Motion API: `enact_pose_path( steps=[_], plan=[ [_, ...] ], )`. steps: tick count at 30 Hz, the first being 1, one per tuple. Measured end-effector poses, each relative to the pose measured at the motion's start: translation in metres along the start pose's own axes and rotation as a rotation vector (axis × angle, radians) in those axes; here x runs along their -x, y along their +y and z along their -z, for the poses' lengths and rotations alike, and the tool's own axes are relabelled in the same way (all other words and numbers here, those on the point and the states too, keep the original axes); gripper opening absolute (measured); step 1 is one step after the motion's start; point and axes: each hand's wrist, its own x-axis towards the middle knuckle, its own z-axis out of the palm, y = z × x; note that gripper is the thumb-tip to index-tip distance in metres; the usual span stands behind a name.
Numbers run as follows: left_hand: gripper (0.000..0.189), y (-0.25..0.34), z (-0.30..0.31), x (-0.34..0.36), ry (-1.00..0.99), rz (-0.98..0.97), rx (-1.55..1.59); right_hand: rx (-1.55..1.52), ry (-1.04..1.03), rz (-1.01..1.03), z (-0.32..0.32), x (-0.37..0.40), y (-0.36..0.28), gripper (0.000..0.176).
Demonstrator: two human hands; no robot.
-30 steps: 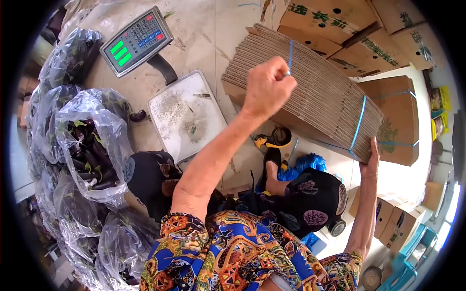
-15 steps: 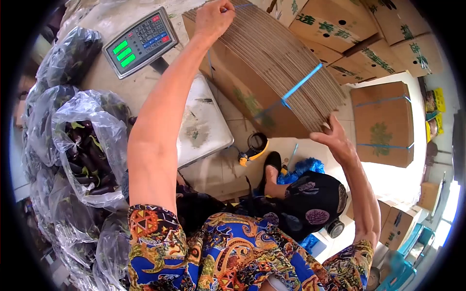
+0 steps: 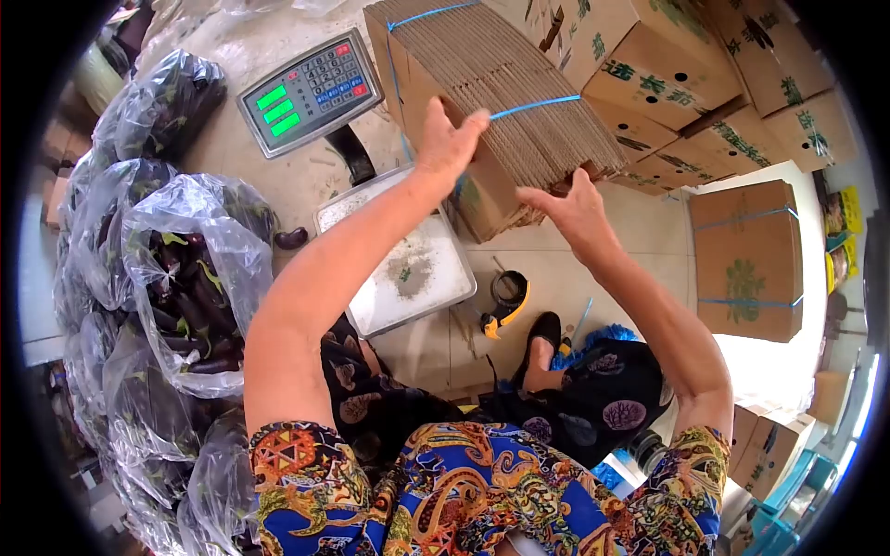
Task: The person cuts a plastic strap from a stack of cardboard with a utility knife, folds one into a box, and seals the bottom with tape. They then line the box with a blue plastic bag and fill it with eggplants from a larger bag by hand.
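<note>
A thick stack of flat cardboard boxes (image 3: 510, 88) stands tilted on the floor ahead, bound with a blue strap (image 3: 536, 106). My left hand (image 3: 449, 144) is at the stack's left side, thumb and forefinger spread beside the strap. At the near end, my right hand (image 3: 579, 215) has its thumb and fingers apart against the cardboard edges; some fingertips are hidden. Left of the stack is a scale with a white platform (image 3: 399, 269) and a lit keypad display (image 3: 311, 91). A tape dispenser (image 3: 506, 301) lies on the floor nearer me.
Clear bags of eggplants (image 3: 199, 287) are piled along the left, with one loose eggplant (image 3: 291, 238) beside them. Printed cartons (image 3: 649, 69) are stacked at the back right. Another strapped cardboard bundle (image 3: 747, 259) stands at the right, above a teal crate (image 3: 788, 496).
My left hand has come away from the strap at the far end and down to the nearer strap. The stack's near end has shifted left and away, with my right hand beside it.
</note>
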Motion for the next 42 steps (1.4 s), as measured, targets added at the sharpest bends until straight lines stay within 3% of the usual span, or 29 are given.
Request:
enact_pose_path(
  steps=[1,5,8,11,13,14,16,19,22,27,30,32,34,38,41,42],
  plan=[
    [0.061,-0.024,0.003,-0.019,0.068,-0.047,0.090,-0.032,0.011,0.004,-0.007,-0.011,-0.002,0.072],
    [0.047,-0.030,0.029,-0.061,0.234,-0.067,-0.171,-0.069,0.076,0.045,-0.054,-0.050,-0.009,0.074],
    [0.053,-0.049,0.059,-0.100,0.250,0.017,-0.280,-0.058,0.096,0.058,-0.092,-0.071,-0.029,0.087],
    [0.058,-0.016,0.057,-0.075,0.343,-0.050,-0.664,-0.025,0.041,0.088,-0.112,-0.072,-0.051,0.096],
    [0.061,-0.028,0.066,-0.066,0.366,-0.276,-0.856,0.010,-0.006,0.142,-0.119,-0.078,-0.047,0.102],
    [0.063,-0.032,0.070,-0.062,0.377,-0.396,-0.943,0.058,-0.048,0.181,-0.114,-0.079,-0.045,0.100],
    [0.057,-0.025,0.072,-0.045,0.288,-0.349,-0.969,0.165,-0.126,0.254,-0.095,-0.078,-0.035,0.095],
    [0.049,-0.029,0.073,-0.044,0.248,-0.412,-1.016,0.231,-0.357,0.334,-0.058,-0.086,-0.015,0.069],
    [0.048,-0.025,0.067,-0.036,0.222,-0.338,-0.728,0.308,-0.431,0.390,-0.024,-0.070,-0.001,0.055],
    [0.045,-0.016,0.078,-0.033,0.368,-0.702,-0.799,0.475,-0.566,0.355,0.036,-0.039,0.068,0.054],
    [0.040,0.009,0.091,-0.003,0.278,-0.679,-0.804,0.621,-0.636,0.205,0.064,-0.025,0.134,0.054],
    [0.033,0.001,0.103,0.009,0.228,-0.582,-0.817,0.545,-0.546,0.170,0.075,-0.011,0.187,0.051],
    [0.031,-0.006,0.118,0.023,0.115,-0.419,-0.881,0.523,-0.499,0.094,0.074,0.008,0.220,0.051],
    [0.032,-0.031,0.139,0.045,-0.267,0.178,-0.781,0.412,-0.442,0.015,0.046,0.029,0.276,0.054],
    [0.044,-0.044,0.129,0.062,-0.118,0.013,-0.861,0.404,-0.400,-0.070,0.003,0.037,0.285,0.061],
    [0.052,-0.035,0.120,0.061,-0.063,-0.178,-0.910,0.393,-0.380,-0.103,-0.012,0.039,0.291,0.064]
  ],
)
